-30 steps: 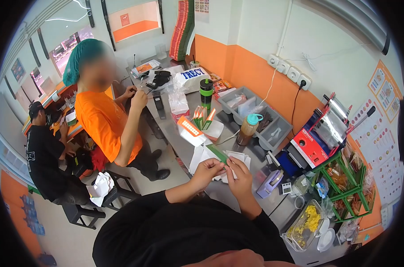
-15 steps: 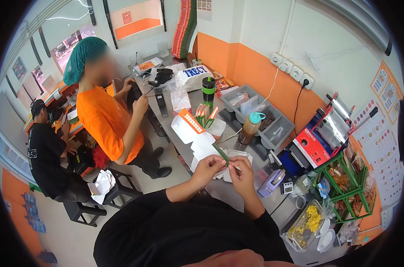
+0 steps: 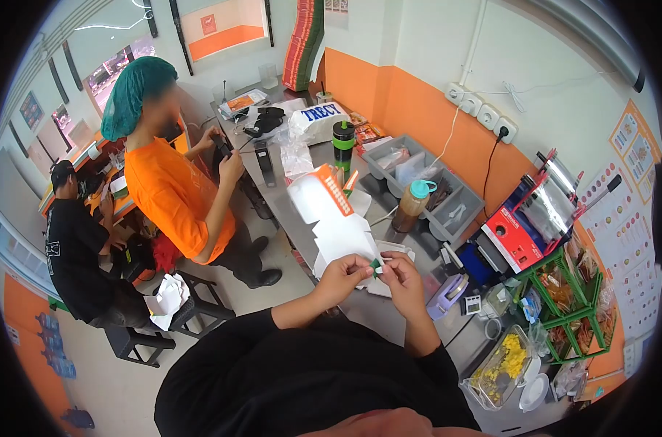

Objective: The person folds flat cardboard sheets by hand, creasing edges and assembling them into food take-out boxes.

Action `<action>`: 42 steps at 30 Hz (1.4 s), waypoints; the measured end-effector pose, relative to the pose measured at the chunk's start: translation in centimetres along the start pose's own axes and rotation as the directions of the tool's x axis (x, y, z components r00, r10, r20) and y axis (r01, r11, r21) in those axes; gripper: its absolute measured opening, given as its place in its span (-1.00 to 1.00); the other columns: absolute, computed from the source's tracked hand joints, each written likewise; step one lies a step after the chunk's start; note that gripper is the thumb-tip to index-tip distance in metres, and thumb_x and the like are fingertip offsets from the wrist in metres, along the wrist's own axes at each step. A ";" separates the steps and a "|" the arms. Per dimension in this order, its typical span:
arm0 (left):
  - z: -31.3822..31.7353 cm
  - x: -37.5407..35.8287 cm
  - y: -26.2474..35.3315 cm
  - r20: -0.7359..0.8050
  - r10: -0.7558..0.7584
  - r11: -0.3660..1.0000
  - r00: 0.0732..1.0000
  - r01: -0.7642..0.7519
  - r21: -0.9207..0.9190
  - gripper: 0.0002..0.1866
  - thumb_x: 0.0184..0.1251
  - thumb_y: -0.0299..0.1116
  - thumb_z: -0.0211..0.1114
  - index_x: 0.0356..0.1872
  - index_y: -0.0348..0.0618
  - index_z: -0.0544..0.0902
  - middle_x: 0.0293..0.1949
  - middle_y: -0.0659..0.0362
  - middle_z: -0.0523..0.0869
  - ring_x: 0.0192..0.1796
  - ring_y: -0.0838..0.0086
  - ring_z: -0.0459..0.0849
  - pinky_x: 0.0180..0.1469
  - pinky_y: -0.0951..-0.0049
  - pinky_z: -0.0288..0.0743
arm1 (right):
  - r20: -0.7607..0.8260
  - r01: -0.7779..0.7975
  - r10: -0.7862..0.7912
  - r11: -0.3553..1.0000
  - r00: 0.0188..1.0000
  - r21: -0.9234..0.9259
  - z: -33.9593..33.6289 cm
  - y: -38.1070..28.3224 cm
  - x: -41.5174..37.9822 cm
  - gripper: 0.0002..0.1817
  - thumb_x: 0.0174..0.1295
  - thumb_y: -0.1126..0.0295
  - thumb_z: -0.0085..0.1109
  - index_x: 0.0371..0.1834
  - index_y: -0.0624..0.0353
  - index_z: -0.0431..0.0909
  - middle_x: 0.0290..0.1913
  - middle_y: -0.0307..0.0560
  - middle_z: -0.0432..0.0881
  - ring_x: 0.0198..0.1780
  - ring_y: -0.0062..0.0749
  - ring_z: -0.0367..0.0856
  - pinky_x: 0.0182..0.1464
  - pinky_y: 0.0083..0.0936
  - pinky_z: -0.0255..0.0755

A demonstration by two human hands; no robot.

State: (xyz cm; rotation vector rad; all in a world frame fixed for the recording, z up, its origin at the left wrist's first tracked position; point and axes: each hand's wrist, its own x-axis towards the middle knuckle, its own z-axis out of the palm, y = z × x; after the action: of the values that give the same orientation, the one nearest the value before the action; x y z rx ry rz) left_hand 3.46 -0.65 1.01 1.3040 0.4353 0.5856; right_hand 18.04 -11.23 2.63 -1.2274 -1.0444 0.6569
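Observation:
A white cardboard food box (image 3: 343, 234), partly unfolded, stretches away from my hands over the metal counter. Its far flap (image 3: 333, 191) carries an orange and white print. My left hand (image 3: 345, 277) pinches the near end of the box. Close beside it, my right hand (image 3: 404, 280) is closed on the same end, fingertips nearly touching the left ones. Between them shows a small green and white fold (image 3: 376, 266), apparently the box's edge. More white cardboard lies under my hands. Behind the raised flap, orange and green upright pieces are mostly hidden.
A black and green tumbler (image 3: 343, 146), a blue-capped sauce bottle (image 3: 413, 206) and a grey divided bin (image 3: 455, 218) stand beyond. To the right are a red sealing machine (image 3: 516, 237), a tape dispenser (image 3: 447, 297) and green baskets (image 3: 564, 320). A co-worker in orange (image 3: 174, 189) stands left.
The long green strip between my fingers has shrunk to a small folded bit. The printed flap has shifted right and risen, covering more of the upright pieces behind it.

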 end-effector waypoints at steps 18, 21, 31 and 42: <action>-0.7 -0.1 0.2 0.024 0.035 0.996 0.999 -0.033 -0.083 -0.87 0.38 -0.41 0.34 -0.19 -0.24 0.60 -0.26 0.24 0.68 -0.21 0.65 0.59 -0.09 0.58 0.51 | -0.093 0.026 -0.023 0.999 0.995 0.029 1.6 -0.1 -0.5 -0.86 0.32 0.52 0.22 -0.42 0.27 0.58 0.08 -0.04 0.54 0.01 -0.48 0.56 -0.25 -0.73 0.51; -0.8 -0.1 0.4 0.026 0.041 0.993 0.999 -0.038 -0.109 -0.87 0.37 -0.43 0.35 -0.20 -0.24 0.59 -0.25 0.23 0.69 -0.20 0.64 0.60 -0.09 0.58 0.51 | -0.108 0.027 -0.026 1.000 0.994 0.006 1.7 -0.2 -0.6 -0.88 0.31 0.53 0.22 -0.40 0.27 0.60 0.09 -0.06 0.54 0.01 -0.48 0.59 -0.31 -0.76 0.49; -0.9 0.1 0.6 0.052 0.034 0.990 0.998 -0.026 -0.141 -0.88 0.36 -0.53 0.31 -0.15 -0.25 0.58 -0.22 0.22 0.70 -0.16 0.64 0.64 -0.04 0.59 0.53 | -0.100 0.021 -0.022 1.000 0.995 -0.012 2.4 -1.7 -0.8 -0.93 0.30 0.60 0.20 -0.35 0.25 0.60 0.11 -0.04 0.51 0.12 -0.42 0.57 -0.07 -0.62 0.50; -0.4 0.4 0.7 0.092 0.113 0.986 0.989 -0.100 -0.133 -0.86 0.38 -0.62 0.22 -0.09 -0.26 0.56 -0.14 0.23 0.64 -0.07 0.63 0.62 0.04 0.58 0.51 | -0.005 0.107 -0.107 0.989 0.994 0.097 1.5 0.1 -0.6 -0.88 0.24 0.62 0.28 -0.34 0.22 0.51 0.11 -0.04 0.42 0.15 -0.36 0.50 0.06 -0.57 0.49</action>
State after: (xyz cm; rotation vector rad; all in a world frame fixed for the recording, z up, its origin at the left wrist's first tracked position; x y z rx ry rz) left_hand 3.43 -0.04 1.64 1.2323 0.2433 0.6250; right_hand 16.45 -11.06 2.35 -1.0793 -1.0587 0.6176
